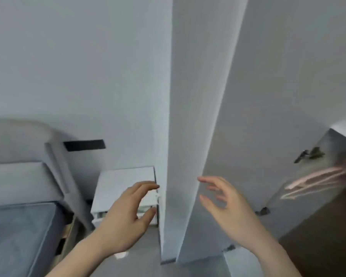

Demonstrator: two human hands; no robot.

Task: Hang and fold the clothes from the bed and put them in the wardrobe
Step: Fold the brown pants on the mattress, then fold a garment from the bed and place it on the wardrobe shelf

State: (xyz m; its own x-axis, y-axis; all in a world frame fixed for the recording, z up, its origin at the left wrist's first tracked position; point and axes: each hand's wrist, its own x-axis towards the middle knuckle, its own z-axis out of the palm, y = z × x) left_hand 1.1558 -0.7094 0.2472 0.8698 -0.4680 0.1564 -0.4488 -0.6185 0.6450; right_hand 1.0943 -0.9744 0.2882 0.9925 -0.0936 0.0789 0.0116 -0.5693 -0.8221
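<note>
Wardrobe (204, 116): tall white panels, centre frame; the door edge stands between both hands. Clothes: none in view. Bed (18, 226): lower left, grey cover, well apart from the wardrobe. Left hand (126, 218): fingers loosely spread, holding nothing, in front of a white bedside cabinet (126, 176). Right hand (226, 206): open, empty, near the door's face. Blurred pinkish streaks at far right, possibly hangers. Risk: fingers caught at the door edge if it swings.
</note>
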